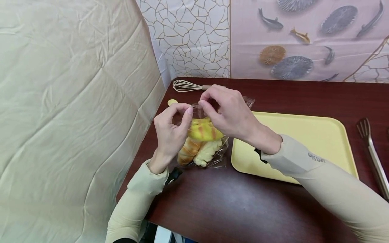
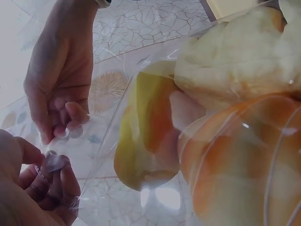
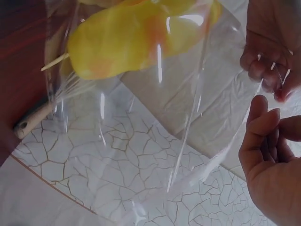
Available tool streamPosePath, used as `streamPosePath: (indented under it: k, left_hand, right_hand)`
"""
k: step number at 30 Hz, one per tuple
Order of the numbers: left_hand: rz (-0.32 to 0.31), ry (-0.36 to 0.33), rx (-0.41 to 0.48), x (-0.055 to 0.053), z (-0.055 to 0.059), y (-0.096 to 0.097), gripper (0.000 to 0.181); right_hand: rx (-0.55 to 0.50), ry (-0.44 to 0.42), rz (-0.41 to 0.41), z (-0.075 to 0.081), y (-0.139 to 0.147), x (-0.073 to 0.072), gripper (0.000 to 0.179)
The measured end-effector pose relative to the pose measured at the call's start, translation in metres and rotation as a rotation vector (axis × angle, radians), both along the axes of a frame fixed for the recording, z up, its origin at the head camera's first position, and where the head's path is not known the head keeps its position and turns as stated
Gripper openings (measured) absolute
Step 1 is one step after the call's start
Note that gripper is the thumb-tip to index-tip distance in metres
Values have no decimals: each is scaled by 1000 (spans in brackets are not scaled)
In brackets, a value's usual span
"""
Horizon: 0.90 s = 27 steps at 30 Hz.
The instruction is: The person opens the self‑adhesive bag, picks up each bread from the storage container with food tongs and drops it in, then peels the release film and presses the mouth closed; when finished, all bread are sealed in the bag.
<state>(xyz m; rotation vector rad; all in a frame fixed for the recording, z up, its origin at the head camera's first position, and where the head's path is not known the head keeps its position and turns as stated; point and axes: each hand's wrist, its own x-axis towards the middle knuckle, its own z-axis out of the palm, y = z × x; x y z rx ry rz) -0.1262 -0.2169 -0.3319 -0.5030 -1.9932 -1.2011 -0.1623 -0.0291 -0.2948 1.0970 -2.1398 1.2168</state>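
Observation:
A clear plastic bag (image 1: 221, 161) hangs between my hands with bread pieces inside. Its top edge is pinched by my left hand (image 1: 170, 130) on one side and my right hand (image 1: 229, 111) on the other, fingertips close together. Uppermost in the bag is a yellow bread (image 1: 202, 131) with orange stripes. Below it sit an orange-brown ridged bread roll (image 1: 189, 152) and a cream-coloured braided bread (image 1: 207, 152). The right wrist view shows the yellow bread (image 3: 141, 40) through the shiny plastic. Whether the bag's mouth is closed I cannot tell.
Behind the hands lies a whisk (image 1: 186, 86), partly covered by my right hand. A pale yellow tray (image 1: 301, 141) is on the right of the dark table (image 1: 231, 202). A slotted metal utensil (image 1: 369, 141) lies beyond it. A quilted cream cloth (image 1: 76, 118) borders the left.

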Motion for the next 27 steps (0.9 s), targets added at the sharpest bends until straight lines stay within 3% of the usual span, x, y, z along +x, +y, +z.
streamPosePath:
  k: [3,9,13,18,27]
  left_hand:
    - [-3,-6,-9,1,1,0,13]
    - [-30,22,-72,1,2,0,12]
    - [-33,40,-115,1,3,-1,12]
    - [-32,42,-119,1,3,0,12]
    - [-11,57,-76,0,2,2,12]
  right_hand:
    - [3,48,23,-1,1,1,2]
    - [105,226,30,0,-2,8,6]
    - [117,272,18,1,-3,10,5]
    - [64,248,9,-2,-4,9,6]
    - [-92,87,-8,-4,-8,10,8]
